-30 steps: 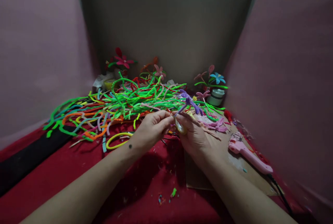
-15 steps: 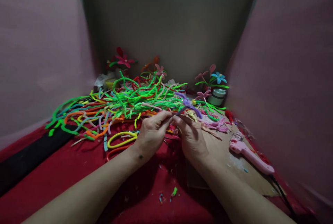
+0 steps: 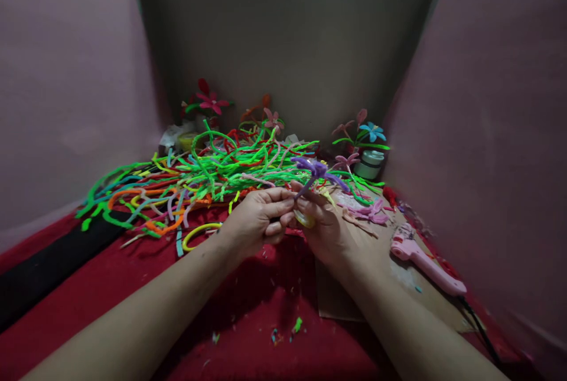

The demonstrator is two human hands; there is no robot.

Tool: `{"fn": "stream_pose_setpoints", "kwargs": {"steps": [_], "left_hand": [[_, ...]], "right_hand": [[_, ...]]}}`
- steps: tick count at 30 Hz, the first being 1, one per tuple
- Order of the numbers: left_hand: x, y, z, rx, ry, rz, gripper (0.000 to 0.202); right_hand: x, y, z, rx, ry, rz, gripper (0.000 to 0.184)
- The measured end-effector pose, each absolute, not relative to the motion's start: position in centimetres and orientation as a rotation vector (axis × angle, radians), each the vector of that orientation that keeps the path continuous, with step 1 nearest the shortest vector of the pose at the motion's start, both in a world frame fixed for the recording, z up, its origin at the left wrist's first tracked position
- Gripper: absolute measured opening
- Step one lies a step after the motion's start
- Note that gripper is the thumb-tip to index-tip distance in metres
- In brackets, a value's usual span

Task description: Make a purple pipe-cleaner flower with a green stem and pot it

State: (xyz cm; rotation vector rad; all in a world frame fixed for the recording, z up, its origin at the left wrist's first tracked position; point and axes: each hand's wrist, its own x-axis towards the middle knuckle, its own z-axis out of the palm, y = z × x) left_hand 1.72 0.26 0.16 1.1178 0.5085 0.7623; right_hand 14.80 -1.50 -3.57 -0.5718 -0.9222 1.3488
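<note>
Both hands meet at a purple flower: left hand pinching its stem, right hand apparently holding tape.

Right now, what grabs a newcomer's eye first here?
The tangled pile of pipe cleaners, mostly neon green, sprawls across the red cloth at centre-left. In front of it, the left hand and right hand pinch the stem of a purple pipe-cleaner flower. A pink glue gun lies on cardboard at the right.
</note>
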Motion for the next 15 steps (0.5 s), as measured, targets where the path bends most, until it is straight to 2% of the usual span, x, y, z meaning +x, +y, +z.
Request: {"fn": "stream_pose_setpoints", "kwargs": {"steps": [4, 10, 15], "left_hand": [[1.5, 0.2, 0.5, 1.208, 0.547, 0.703, 0.013], [2.2, -0.8, 0.9, 1.697, 0.827, 0.947, 0.012], [2.3, -0.8, 0.6, 1.704, 0.848, 1.019, 0.014]], "right_hand": [[14.7, -1.8, -3.0, -0.544, -0.873, 1.323, 0.01], [14.6, -1.8, -2.9, -0.584, -0.837, 1.216, 0.012], [14.4, -1.8, -3.2, -0.625, -0.767, 1.199, 0.011]]}}
